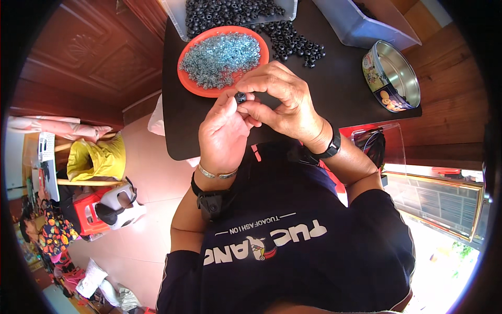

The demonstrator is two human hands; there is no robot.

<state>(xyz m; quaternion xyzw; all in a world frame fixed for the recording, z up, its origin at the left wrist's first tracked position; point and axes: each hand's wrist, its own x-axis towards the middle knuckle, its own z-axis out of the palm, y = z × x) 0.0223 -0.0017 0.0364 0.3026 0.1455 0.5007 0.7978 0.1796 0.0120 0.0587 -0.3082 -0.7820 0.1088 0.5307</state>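
Note:
A small round black plastic piece [240, 97] with a shiny hollow top sits between the fingertips of my left hand [226, 131], whose palm is turned up. From the right, my right hand [280, 102] bends over it, thumb and index finger closed around the same spot. Whether those right fingers grip the black piece or something tiny beside it is hidden. Just beyond both hands lies an orange plate [183, 78] heaped with small clear bluish pieces [222, 57]. Many loose black pieces [295, 44], like the held one, are scattered on the dark table [334, 83] behind my right hand.
A clear plastic bin [179, 21] of black pieces stands at the far edge. Another translucent bin [361, 29] tilts at the far right, near a round metal tin [392, 76]. Left of the table are a yellow bag [97, 159] and a red stool [89, 212].

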